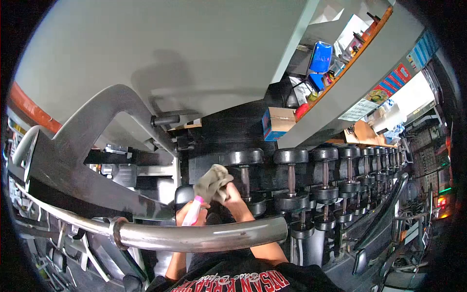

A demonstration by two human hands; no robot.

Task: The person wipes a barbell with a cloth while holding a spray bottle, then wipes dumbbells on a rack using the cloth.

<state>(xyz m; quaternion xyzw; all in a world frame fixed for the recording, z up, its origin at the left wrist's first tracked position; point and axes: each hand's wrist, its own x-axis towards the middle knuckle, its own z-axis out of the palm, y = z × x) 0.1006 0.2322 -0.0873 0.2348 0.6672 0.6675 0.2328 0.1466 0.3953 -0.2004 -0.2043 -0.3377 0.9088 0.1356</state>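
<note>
My left hand (pixel 184 214) is closed around a slim white bottle with a pink top (pixel 193 212), held tilted. In my right hand (pixel 234 195) is a crumpled grey-beige cloth (pixel 212 182), bunched just above the bottle's top. Both hands are beyond a thick metal bar (pixel 204 237), which crosses in front of my forearms and hides part of them. Closest to the cloth on its right is a black dumbbell (pixel 244 177) with a metal handle, lying on the rack.
More dumbbells (pixel 291 177) line the rack in two tiers toward the right. A grey machine frame (pixel 97 121) stands at the left, against a grey panel (pixel 194 44). Beyond the rack are a cardboard box (pixel 282 117), a counter (pixel 340 63) and a blue chair (pixel 321 57).
</note>
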